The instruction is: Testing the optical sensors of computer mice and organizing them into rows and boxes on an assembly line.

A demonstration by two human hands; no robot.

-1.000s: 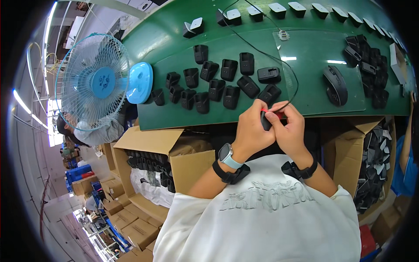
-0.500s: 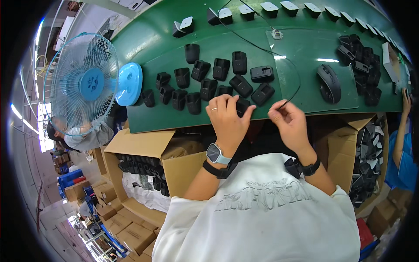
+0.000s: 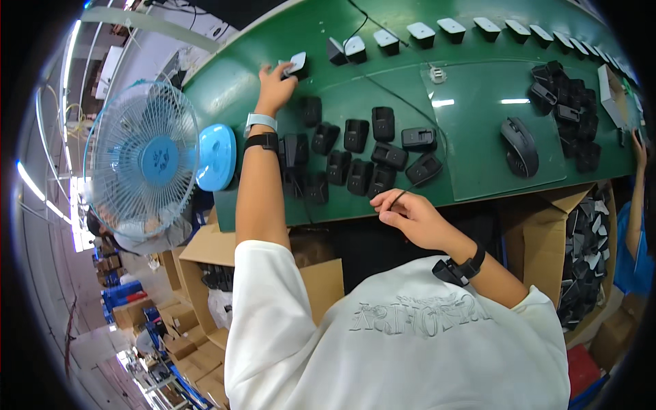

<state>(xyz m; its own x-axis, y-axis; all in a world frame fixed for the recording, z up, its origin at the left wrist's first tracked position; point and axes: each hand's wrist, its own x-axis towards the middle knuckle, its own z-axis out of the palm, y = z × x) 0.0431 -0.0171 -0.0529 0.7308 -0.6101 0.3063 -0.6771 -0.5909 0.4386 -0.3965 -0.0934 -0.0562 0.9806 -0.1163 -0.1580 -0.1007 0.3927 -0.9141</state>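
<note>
My left hand (image 3: 276,87) is stretched to the far left of the green table, its fingers closed round a small black block with a white face, mostly hidden by them. Another white-faced black block (image 3: 298,63) stands against those fingers. Near the table's front edge, my right hand (image 3: 415,220) pinches the end of a thin black cable (image 3: 410,106); its tip is hidden in the fingers. Between the hands lie several black plastic housings (image 3: 356,135), loosely grouped; my left forearm covers some of them.
A blue fan (image 3: 160,160) stands at the left edge. Along the back runs a row of white-faced blocks (image 3: 421,33). To the right are a black mouse (image 3: 519,147) on a clear sheet and a pile of black housings (image 3: 568,102). Open cartons (image 3: 536,239) stand below the table's edge.
My left hand has left the housing at the front edge and reached far left to the white-faced blocks. My right hand, still with the cable, has shifted left and nearer to me.
</note>
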